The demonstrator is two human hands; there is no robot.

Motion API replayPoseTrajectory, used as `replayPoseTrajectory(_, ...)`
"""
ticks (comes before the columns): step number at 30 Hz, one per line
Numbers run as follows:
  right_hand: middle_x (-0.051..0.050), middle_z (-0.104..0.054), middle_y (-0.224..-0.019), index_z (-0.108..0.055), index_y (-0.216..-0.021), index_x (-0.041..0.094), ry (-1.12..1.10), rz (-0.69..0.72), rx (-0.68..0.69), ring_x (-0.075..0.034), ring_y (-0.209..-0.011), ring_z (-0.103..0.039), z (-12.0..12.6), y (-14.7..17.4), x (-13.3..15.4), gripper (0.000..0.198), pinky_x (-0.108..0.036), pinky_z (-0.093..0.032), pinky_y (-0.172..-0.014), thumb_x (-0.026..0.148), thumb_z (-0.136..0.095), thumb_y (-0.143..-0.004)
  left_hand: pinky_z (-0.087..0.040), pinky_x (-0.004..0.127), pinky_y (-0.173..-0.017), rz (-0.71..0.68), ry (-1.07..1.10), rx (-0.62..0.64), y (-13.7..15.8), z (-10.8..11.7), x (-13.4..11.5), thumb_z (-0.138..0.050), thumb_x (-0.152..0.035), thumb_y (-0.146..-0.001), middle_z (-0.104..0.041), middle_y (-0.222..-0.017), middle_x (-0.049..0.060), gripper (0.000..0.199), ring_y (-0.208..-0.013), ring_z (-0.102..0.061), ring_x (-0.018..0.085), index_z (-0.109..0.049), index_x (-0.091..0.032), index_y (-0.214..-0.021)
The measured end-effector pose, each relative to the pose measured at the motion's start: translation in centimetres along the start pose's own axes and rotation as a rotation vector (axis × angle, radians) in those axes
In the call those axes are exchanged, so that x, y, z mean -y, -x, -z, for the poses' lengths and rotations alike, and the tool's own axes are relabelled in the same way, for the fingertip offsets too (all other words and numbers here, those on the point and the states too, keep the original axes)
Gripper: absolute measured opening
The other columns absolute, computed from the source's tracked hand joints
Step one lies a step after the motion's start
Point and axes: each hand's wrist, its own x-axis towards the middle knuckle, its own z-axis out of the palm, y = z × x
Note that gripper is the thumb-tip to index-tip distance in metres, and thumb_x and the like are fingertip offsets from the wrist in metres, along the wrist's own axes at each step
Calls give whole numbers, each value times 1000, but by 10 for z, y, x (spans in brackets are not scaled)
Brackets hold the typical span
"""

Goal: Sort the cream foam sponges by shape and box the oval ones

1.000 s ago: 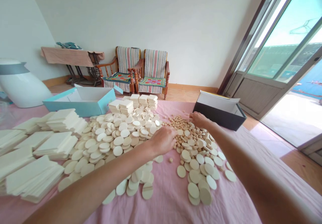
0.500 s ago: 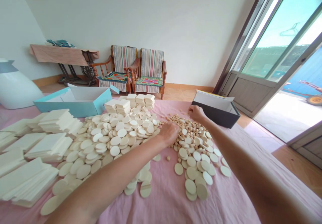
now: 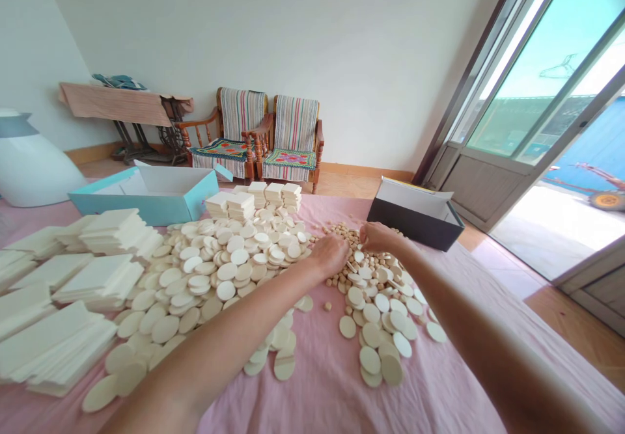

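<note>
We list: wooden beads [image 3: 378, 259], between pale discs [image 3: 237, 256] and black box [image 3: 413, 222]; left hand [image 3: 332, 255] and right hand [image 3: 377, 237], apart, curled at the beads, fingertips hidden, hold we cannot tell; white jug [image 3: 36, 167], cropped leftward.

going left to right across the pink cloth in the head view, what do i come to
White jug → blue box → small stacks of cream squares → left hand → right hand → black box.
</note>
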Motion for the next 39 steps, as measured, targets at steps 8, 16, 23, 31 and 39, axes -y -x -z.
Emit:
replayPoseTrajectory(8,-19,-65,-99,-69,-91,7,151,14,22,-24,-94,-62,-5,12,14,23,-28,-46,-78,20,-61,-73,-51,32,-80,83,-26,-87,-3,4,-3,-48,-11,-80,-71,-88,14,23,-90,-66,24,-70,-12,-84)
replayPoseTrajectory(16,-12,-63,-98,-63,-94,13,-57,-81,-184,-19,-87,-60,5,16,21,28,-24,-43,-70,29,-64,-71,-49,27,-77,347,-55,-257,49,58,66,-43,-19,-81,-72,-89,5,30,-87,-66,20,-70,-22,-94)
replayPoseTrajectory(23,-4,-68,-93,-66,-94,20,-447,265,-165,-14,-80,-61,44,7,109,23,-22,-44,-70,28,-66,-72,-48,33,-73,594,-160,-294,98,90,141,-47,-20,-73,-73,-88,9,28,-86,-66,27,-72,-19,-87)
replayPoseTrajectory(31,-7,-69,-92,-63,-104,12,-684,144,-310,-9,-67,-65,42,-24,71,23,-20,-47,-64,17,-54,-83,-48,32,-81,481,-89,-461,121,88,129,-46,-21,-78,-71,-96,6,28,-88,-65,23,-68,-17,-94)
replayPoseTrajectory(39,-10,-70,-83,-70,-74,15,-162,-182,-163,-21,-86,-64,0,-13,-14,10,-23,-44,-68,15,-62,-68,-47,33,-85,315,-2,-657,136,66,88,-45,-22,-85,-70,-93,5,23,-91,-63,21,-66,-18,-92)
